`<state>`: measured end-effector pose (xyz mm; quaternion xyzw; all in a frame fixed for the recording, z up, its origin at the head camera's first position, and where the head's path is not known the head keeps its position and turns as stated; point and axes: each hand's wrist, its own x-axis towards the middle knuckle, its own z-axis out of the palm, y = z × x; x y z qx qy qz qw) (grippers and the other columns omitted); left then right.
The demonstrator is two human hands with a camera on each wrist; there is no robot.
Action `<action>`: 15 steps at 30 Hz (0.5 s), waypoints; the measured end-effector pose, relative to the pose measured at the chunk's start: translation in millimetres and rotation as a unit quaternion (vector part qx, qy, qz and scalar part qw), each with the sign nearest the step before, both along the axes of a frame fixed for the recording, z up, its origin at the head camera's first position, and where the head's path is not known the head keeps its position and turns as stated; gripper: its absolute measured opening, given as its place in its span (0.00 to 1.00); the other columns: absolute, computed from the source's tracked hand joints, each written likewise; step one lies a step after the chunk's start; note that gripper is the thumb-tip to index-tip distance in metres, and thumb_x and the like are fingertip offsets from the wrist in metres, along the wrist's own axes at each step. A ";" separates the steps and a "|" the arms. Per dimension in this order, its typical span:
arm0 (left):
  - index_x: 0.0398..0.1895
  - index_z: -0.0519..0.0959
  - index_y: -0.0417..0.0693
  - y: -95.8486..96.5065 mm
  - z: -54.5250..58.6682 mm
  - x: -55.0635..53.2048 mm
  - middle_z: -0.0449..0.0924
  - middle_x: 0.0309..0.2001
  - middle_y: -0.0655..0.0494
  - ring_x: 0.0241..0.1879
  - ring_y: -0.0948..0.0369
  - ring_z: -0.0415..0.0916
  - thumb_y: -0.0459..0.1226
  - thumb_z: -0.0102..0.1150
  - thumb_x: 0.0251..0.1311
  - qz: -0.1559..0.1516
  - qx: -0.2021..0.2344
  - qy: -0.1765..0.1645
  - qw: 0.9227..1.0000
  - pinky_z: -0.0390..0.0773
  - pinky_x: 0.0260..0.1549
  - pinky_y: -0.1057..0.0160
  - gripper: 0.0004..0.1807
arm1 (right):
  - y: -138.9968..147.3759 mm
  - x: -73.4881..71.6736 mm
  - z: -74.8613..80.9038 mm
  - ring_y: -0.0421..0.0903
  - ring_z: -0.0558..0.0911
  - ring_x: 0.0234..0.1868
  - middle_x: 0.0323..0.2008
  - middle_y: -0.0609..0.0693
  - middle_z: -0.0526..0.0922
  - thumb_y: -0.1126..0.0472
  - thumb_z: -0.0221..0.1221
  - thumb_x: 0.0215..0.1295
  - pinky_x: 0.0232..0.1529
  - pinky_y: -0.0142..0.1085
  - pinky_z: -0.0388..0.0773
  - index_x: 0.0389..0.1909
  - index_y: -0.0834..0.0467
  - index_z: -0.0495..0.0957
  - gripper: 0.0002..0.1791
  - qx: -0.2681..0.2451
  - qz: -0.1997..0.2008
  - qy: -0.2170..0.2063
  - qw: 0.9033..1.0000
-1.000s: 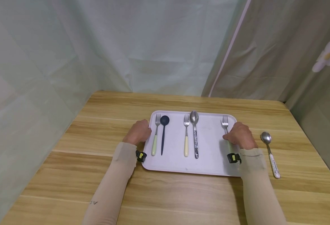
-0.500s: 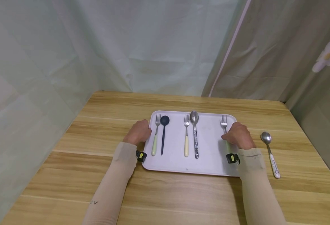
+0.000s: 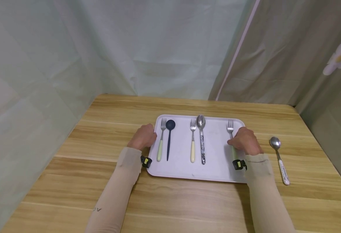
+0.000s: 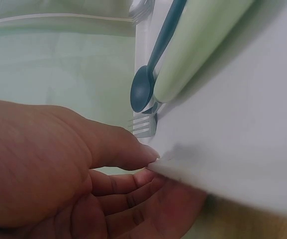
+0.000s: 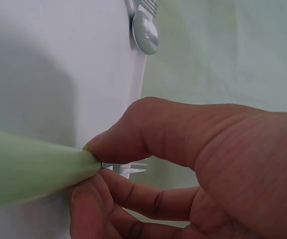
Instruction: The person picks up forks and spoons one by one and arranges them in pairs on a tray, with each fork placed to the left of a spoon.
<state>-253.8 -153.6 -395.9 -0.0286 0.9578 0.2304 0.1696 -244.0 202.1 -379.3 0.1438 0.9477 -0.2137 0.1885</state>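
A white tray (image 3: pixel 173 170) lies on the table, and my left hand (image 3: pixel 142 137) pinches its left rim, thumb on top and fingers underneath in the left wrist view. Over the tray's right side, my right hand (image 3: pixel 246 141) pinches a fork (image 3: pixel 230 125) with a pale green handle (image 5: pixel 34 167) between thumb and fingers, tines pointing away. Another green-handled fork (image 3: pixel 159 152) lies at the tray's left beside a dark blue spoon (image 3: pixel 168 142). In the middle, a cream-handled fork (image 3: pixel 192 151) lies next to a spoon with a patterned handle (image 3: pixel 203 149).
Right of the tray, a metal spoon (image 3: pixel 281 166) with a white printed handle lies on the wooden table (image 3: pixel 199 207). Curtains (image 3: pixel 170 58) hang behind the table and along its sides.
My right hand has shifted slightly left with the green-handled fork, moving it a little toward the tray's middle. The left hand and the tray have stayed in place.
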 end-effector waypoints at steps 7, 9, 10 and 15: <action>0.48 0.76 0.34 0.3 0.2 0.3 0.78 0.32 0.45 0.28 0.57 0.78 0.37 0.41 0.77 0.004 0.003 -0.001 1.000 0.75 0.23 0.67 0.15 | -1.8 1.1 -1.5 0.53 0.76 0.33 0.33 0.60 0.75 0.56 0.64 0.62 0.29 0.37 0.73 0.38 0.70 0.74 0.19 -0.002 0.018 0.017 1.000; 0.47 0.75 0.34 0.2 0.3 0.3 0.78 0.32 0.45 0.28 0.57 0.78 0.37 0.41 0.77 0.005 0.004 -0.002 1.000 0.75 0.23 0.67 0.15 | -2.6 1.4 -1.7 0.53 0.77 0.33 0.33 0.61 0.75 0.56 0.64 0.61 0.29 0.37 0.73 0.38 0.70 0.74 0.19 -0.006 0.018 0.020 1.000; 0.47 0.75 0.34 0.1 0.3 0.2 0.78 0.32 0.45 0.28 0.57 0.78 0.37 0.41 0.77 0.006 0.004 -0.002 1.000 0.75 0.23 0.67 0.15 | -2.6 1.6 -1.8 0.53 0.77 0.32 0.33 0.61 0.75 0.56 0.64 0.61 0.29 0.37 0.73 0.37 0.70 0.73 0.19 -0.008 0.019 0.021 1.000; 0.47 0.75 0.34 -0.1 0.3 0.3 0.77 0.32 0.45 0.28 0.57 0.78 0.37 0.41 0.77 0.004 0.002 0.000 1.000 0.75 0.23 0.67 0.15 | -4.7 2.5 -2.1 0.52 0.77 0.32 0.32 0.60 0.75 0.57 0.63 0.60 0.28 0.37 0.73 0.36 0.69 0.74 0.17 -0.011 0.022 0.035 0.999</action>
